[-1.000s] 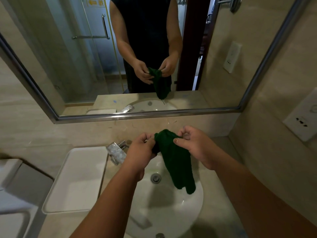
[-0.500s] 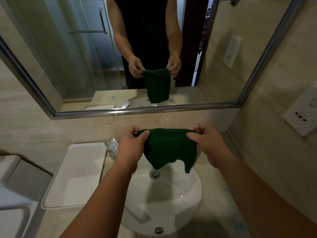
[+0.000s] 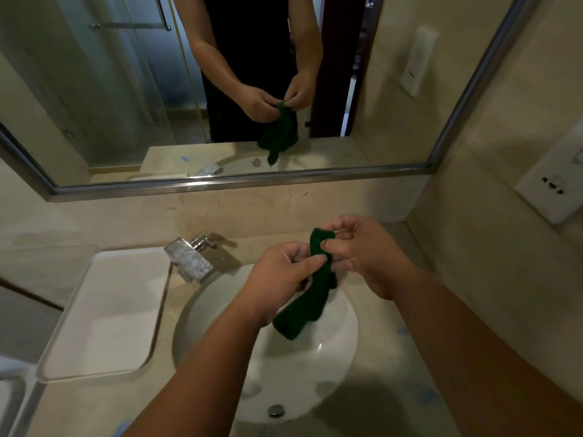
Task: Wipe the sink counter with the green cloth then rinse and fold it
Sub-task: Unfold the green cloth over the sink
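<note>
A: Head view. Risk?
B: Fold could slip. The green cloth (image 3: 310,288) is bunched and looks limp, likely wet, so edges may not line up.
A: Hands?
B: Left hand (image 3: 280,279) and right hand (image 3: 366,253) both pinch its top, close together; the rest hangs below them, over the sink (image 3: 334,367).

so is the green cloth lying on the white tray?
No, the green cloth hangs over the white sink basin, pinched by both hands.
</note>
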Motion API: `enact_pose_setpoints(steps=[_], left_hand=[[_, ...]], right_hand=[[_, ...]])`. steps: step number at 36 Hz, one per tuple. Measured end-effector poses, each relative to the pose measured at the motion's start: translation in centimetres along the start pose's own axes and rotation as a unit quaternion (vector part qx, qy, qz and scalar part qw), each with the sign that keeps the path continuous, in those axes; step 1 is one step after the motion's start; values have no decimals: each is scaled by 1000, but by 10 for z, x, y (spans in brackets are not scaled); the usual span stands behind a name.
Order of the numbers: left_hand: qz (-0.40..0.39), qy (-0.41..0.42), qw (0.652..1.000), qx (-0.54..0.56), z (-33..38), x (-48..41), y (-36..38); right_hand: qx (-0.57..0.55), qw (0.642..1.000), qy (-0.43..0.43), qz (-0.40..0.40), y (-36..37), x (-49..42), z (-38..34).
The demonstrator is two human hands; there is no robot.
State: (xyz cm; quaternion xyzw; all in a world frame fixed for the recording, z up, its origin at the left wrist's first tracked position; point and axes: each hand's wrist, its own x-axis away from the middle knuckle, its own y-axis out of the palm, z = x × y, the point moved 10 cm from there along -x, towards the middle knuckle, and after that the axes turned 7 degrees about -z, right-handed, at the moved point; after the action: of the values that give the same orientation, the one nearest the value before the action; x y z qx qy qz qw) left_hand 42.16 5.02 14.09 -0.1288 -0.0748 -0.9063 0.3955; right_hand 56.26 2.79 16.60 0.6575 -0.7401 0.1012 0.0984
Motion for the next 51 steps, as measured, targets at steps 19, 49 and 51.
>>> enact_pose_setpoints(steps=[19,49,51], left_hand=[[106,125,986,-23,-76,-45,-34],[50,111,992,20,-137,66,109],[26,93,992,78,-142,62,129]], right_hand=[[-125,985,-121,-1,-7,-43,88],[253,962,-75,72,-59,211,135],[302,950,-58,60,-62,218,146]])
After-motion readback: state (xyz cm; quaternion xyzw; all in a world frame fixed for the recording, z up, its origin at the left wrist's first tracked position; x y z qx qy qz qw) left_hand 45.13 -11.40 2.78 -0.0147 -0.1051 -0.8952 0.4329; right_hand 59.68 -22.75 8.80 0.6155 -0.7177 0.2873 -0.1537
